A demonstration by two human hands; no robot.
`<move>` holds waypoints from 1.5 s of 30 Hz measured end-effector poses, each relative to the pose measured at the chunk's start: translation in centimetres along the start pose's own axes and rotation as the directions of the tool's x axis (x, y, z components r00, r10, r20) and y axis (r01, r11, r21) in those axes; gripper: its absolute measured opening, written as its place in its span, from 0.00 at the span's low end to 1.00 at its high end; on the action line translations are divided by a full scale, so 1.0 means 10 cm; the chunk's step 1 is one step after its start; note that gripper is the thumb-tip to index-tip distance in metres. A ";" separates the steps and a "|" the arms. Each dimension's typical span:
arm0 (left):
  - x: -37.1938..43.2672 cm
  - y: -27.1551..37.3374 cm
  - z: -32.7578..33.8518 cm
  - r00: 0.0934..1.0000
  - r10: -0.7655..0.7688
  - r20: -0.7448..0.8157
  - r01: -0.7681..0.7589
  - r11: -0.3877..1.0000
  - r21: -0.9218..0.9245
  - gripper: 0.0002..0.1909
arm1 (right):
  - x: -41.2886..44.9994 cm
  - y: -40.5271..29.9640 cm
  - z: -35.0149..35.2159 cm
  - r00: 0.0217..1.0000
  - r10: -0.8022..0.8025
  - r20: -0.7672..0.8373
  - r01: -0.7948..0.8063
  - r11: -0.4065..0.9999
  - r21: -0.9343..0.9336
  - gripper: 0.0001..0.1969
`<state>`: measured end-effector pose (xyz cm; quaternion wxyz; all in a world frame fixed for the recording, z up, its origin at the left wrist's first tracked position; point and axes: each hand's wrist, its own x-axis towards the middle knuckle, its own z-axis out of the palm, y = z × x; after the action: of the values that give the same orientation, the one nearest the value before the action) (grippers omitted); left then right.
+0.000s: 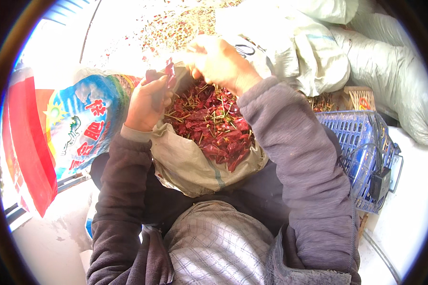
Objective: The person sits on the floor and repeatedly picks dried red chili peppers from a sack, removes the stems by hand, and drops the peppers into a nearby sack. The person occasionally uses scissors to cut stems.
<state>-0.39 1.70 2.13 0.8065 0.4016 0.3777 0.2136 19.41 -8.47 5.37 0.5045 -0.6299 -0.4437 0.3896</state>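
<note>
My left hand (148,107) is closed around a few dried red chili peppers (170,73), which stick up past the thumb and fingers. My right hand (219,64) is over the far part of an open woven sack (185,153), its fingers bent. Glare washes out its fingertips, so I cannot make out whether something is pinched there. Between my legs stands the sack, its rim rolled down. Inside lies a heap of dried red chilies (221,124) mixed with pale, thin stems.
Scattered stems and chili bits (178,25) cover the bright floor ahead. Printed plastic sacks (89,121) stand at left. White woven sacks (378,67) are piled at upper right. A blue plastic basket (353,142) at right carries a black cable and adapter (381,183).
</note>
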 end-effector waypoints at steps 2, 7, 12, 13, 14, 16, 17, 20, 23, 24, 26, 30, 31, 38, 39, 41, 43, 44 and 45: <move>-0.02 0.02 0.03 0.999 -0.019 -0.039 0.018 1.000 -0.019 0.12 | 0.00 0.08 0.15 0.980 -0.198 0.009 0.197 0.969 -0.152 0.11; -0.10 0.06 0.08 0.999 0.040 0.016 -0.041 0.998 0.055 0.14 | 0.00 0.19 0.42 0.973 -0.226 0.051 0.230 0.923 -0.308 0.12; -0.19 0.07 0.10 0.985 0.145 0.095 -0.156 0.981 0.112 0.15 | 0.07 0.20 0.36 0.998 0.049 -0.035 -0.046 0.995 0.092 0.10; -0.19 0.06 0.09 0.978 0.182 0.104 -0.200 0.960 0.197 0.15 | 0.07 0.20 0.35 0.994 0.106 0.024 -0.109 0.976 0.187 0.09; -0.20 0.05 0.09 0.966 0.234 0.110 -0.256 0.926 0.276 0.14 | 0.07 0.20 0.35 0.984 0.157 0.089 -0.176 0.944 0.277 0.08; -0.20 0.05 0.05 0.959 0.271 0.088 -0.284 0.879 0.383 0.10 | 0.04 0.18 0.37 0.957 0.198 0.215 -0.271 0.872 0.407 0.07; -0.19 0.05 0.03 0.953 0.292 0.083 -0.301 0.866 0.400 0.09 | 0.03 0.17 0.39 0.966 0.186 0.177 -0.234 0.923 0.306 0.07; -0.17 0.08 -0.01 0.946 0.319 0.056 -0.311 0.851 0.424 0.06 | -0.02 0.12 0.44 0.999 -0.032 -0.012 0.032 0.999 -0.012 0.08; -0.16 0.10 -0.01 0.949 0.313 0.020 -0.291 0.856 0.428 0.03 | -0.05 0.07 0.43 0.993 -0.061 -0.097 0.062 0.998 0.014 0.10; -0.15 0.10 0.00 0.954 0.299 0.015 -0.272 0.844 0.461 0.03 | -0.08 0.06 0.43 0.993 -0.096 -0.075 0.093 0.995 -0.043 0.10; -0.14 0.09 0.03 0.950 0.310 0.041 -0.287 0.816 0.501 0.02 | -0.11 0.04 0.43 0.993 -0.106 -0.052 0.098 0.985 -0.138 0.11; -0.11 0.04 0.10 0.931 0.351 0.101 -0.349 0.777 0.524 0.01 | -0.09 0.07 0.43 0.941 -0.332 -0.069 0.300 0.910 -0.287 0.11; -0.10 0.02 0.12 0.913 0.383 0.139 -0.403 0.800 0.445 0.01 | -0.08 0.09 0.43 0.933 -0.352 -0.080 0.305 0.887 -0.348 0.11; -0.08 0.06 0.17 0.946 0.302 0.114 -0.322 0.853 0.410 0.09 | 0.04 0.16 0.43 0.931 -0.338 -0.138 0.233 0.841 -0.489 0.13; -0.08 0.07 0.17 0.945 0.309 0.110 -0.325 0.839 0.436 0.08 | 0.03 0.16 0.43 0.912 -0.385 -0.144 0.255 0.805 -0.535 0.13; -0.09 0.08 0.17 0.938 0.320 0.137 -0.342 0.778 0.526 0.06 | -0.01 0.15 0.42 0.892 -0.439 -0.112 0.272 0.716 -0.642 0.13; -0.10 0.08 0.17 0.946 0.303 0.117 -0.306 0.715 0.629 0.06 | -0.05 0.13 0.39 0.884 -0.466 -0.038 0.299 0.626 -0.720 0.09; -0.11 0.08 0.17 0.936 0.318 0.149 -0.338 0.697 0.632 0.06 | -0.07 0.11 0.37 0.889 -0.458 -0.021 0.289 0.595 -0.751 0.09; -0.12 0.08 0.16 0.928 0.338 0.158 -0.357 0.682 0.638 0.06 | -0.08 0.09 0.37 0.878 -0.479 -0.003 0.297 0.549 -0.781 0.09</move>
<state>0.13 0.60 3.89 0.5633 0.7257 0.3340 0.2109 15.89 -8.25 3.79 0.3110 -0.7057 -0.6361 -0.0262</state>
